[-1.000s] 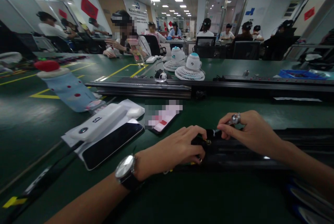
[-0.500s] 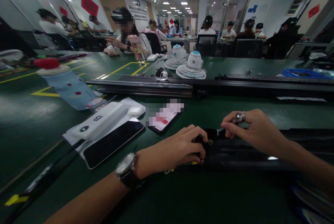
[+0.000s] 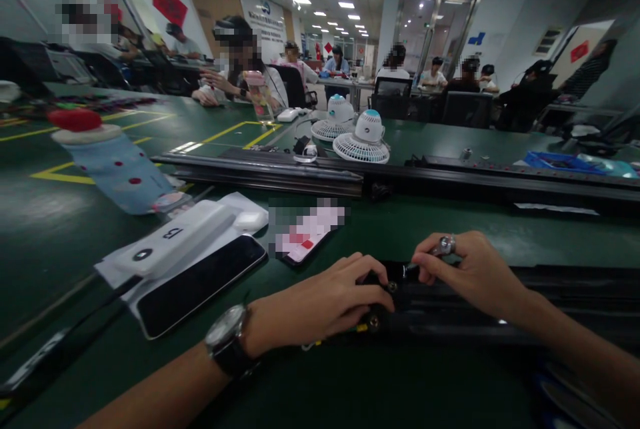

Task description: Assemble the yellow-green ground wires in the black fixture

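A wide workroom with ceiling lights surrounds a long dark-green table (image 3: pixel 450 229), where other people sit at work along the far side. In the head view, the left hand (image 3: pixel 320 306) lies closed over the near end of a black rail (image 3: pixel 500 302) that stretches off to the right across the table. The right hand (image 3: pixel 473 269) pinches a small silver tool (image 3: pixel 443 246) whose tip meets that same end. A screw (image 3: pixel 391 287) shows at the rail's end face, seemingly not fully seated; the fastening looks underway, not finished. Close to the left lie a pixelated phone (image 3: pixel 305 236), a dark tablet (image 3: pixel 200 286) and a white case (image 3: pixel 173 242). 2 small white fans (image 3: pixel 361 139) stand beyond a second black rail (image 3: pixel 280 172). Nothing blocks the hands.
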### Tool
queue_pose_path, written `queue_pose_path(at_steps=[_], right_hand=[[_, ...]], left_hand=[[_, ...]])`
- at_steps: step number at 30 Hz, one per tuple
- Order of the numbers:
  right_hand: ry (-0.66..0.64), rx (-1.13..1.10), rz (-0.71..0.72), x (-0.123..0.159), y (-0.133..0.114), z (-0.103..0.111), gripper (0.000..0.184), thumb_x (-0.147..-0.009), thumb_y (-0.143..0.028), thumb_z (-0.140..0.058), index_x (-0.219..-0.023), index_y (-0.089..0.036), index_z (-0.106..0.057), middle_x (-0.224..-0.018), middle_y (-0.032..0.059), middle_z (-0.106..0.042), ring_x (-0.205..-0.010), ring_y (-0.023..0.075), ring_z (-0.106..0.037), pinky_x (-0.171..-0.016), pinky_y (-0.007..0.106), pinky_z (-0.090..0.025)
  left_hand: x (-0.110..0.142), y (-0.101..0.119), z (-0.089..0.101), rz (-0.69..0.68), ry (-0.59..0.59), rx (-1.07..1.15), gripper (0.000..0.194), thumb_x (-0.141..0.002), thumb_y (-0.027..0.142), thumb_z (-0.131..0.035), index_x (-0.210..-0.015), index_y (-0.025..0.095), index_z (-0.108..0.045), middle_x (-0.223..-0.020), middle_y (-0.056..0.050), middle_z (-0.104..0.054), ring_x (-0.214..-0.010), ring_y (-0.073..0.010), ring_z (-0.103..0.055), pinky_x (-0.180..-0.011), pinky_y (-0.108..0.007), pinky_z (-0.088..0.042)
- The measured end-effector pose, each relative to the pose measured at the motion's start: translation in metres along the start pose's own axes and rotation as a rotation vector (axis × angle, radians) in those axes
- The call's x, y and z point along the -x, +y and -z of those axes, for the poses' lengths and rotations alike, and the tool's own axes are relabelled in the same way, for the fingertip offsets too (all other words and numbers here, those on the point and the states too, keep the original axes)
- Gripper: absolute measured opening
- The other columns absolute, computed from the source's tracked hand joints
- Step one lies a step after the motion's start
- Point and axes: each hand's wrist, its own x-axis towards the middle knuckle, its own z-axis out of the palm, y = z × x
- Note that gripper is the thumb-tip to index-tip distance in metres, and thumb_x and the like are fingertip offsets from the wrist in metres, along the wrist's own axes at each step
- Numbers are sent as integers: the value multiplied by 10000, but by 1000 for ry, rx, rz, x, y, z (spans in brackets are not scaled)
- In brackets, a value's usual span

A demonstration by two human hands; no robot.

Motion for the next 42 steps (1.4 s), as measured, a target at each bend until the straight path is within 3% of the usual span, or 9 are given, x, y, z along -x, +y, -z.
queue_pose_path(at_steps=[2, 6, 12, 17, 25, 42], right_hand=[[-3, -18, 1, -1, 0, -2, 196, -949, -324, -614, -801, -227, -701, -666, -55, -711, -580, 103, -659, -578, 221, -468], [-39, -51, 9, -1, -2, -7, 189, -944, -321, -618, -807, -221, -702, -663, -47, -708, -592, 114, -664, -581, 224, -470], [-64, -26, 7, 1, -4, -14, 132, -927, -287, -642, -828, -226, -704, -650, -57, -704, -564, 105, -653, -557, 209, -457], [-84, 27, 67, 2, -2, -18, 123, -943, -275, -621, -857, -229, -696, -678, -61, -700, -581, 94, -645, -566, 206, -442], [-105, 151, 188, 6, 0, -20, 159, -982, -253, -542, -914, -228, -684, -772, -33, -707, -669, 117, -644, -651, 252, -444], [-166, 205, 247, 7, 2, -15, 201, -1007, -264, -469, -931, -222, -651, -807, 11, -692, -706, 145, -628, -676, 274, -452]], left_hand=[[-1, 0, -1, 26, -1, 35, 252, -874, 222, -667, -1104, 238, -567, -1268, -51, -503, -1130, -200, -491, -963, -338, -436], [-3, -2, -4, 66, 32, -2, 366, -785, 305, -770, -1054, 220, -537, -1248, -52, -506, -1105, -213, -470, -922, -330, -427], [-1, -2, -3, 77, 65, -85, 449, -786, 276, -766, -1167, 273, -528, -1306, -50, -474, -1162, -248, -437, -972, -390, -393], [3, -2, 2, 79, 68, -80, 506, -795, 101, -693, -1226, 294, -511, -1358, -40, -463, -1242, -250, -416, -1032, -411, -368], [4, -5, -2, 91, 170, -67, 492, -855, 361, -694, -1300, 295, -494, -1420, -67, -441, -1329, -275, -386, -1104, -459, -326], [4, -10, -11, 102, 169, -49, 571, -835, 421, -709, -1334, 279, -471, -1367, -88, -490, -1283, -286, -417, -1071, -477, -339]])
